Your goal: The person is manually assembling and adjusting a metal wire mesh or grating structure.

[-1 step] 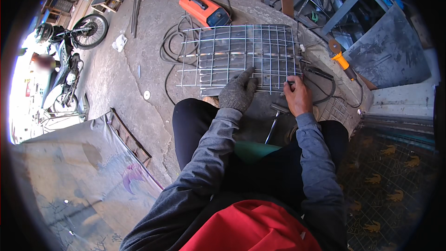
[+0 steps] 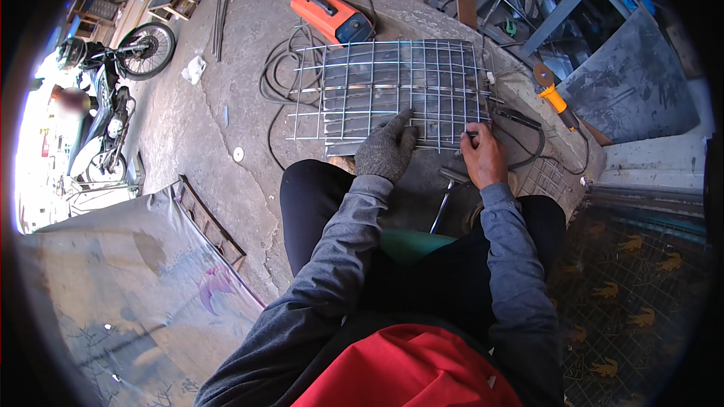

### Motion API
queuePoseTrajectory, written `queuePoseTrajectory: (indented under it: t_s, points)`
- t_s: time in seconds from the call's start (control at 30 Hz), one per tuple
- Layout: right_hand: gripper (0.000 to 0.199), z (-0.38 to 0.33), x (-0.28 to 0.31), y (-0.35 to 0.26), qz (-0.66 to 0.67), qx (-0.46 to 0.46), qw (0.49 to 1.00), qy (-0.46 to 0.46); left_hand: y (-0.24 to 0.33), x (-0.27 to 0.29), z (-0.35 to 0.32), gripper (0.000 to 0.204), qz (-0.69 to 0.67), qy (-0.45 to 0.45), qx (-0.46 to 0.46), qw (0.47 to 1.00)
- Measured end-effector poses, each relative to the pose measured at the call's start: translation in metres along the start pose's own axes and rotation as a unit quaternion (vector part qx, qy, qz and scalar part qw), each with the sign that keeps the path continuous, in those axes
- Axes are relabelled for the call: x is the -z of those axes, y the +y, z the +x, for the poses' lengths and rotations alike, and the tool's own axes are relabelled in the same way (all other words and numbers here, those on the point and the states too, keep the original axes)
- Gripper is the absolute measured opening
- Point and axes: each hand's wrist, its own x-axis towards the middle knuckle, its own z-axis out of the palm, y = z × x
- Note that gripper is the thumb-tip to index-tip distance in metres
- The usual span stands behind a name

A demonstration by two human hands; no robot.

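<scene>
A grid of welded metal wires lies over a dark ribbed metal surface in front of my knees. My left hand, in a grey knitted glove, rests on the grid's near edge with its index finger stretched forward and nothing in its grip. At the near right corner of the grid my bare right hand is closed in a pinch. Something small and dark shows at its fingertips, too small to name. Between my knees, below the grid, a hammer stands tilted.
An orange welding machine with coiled cables sits beyond the grid. On the right lie a black electrode holder, a yellow angle grinder and a metal sheet. A motorcycle stands far left; a plastic-like sheet is near left.
</scene>
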Motion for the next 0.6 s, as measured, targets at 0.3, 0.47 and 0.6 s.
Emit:
queuePoseTrajectory:
  t_s: [0.3, 0.47, 0.6]
  points:
    - [0.022, 0.0005, 0.0029, -0.0052, -0.013, -0.017, 1.000, -0.009, -0.0018, -0.0023, 0.0012, 0.047, -0.003, 0.007, -0.005, 1.000]
    - [0.023, 0.0008, 0.0011, -0.0009, -0.017, -0.006, 1.000, -0.008, -0.0015, -0.0019, 0.0007, 0.046, 0.007, 0.013, -0.006, 1.000]
    - [0.024, 0.0003, 0.0008, -0.0006, -0.015, -0.008, 1.000, -0.004, 0.0003, -0.0009, 0.0004, 0.046, 0.010, 0.008, 0.000, 1.000]
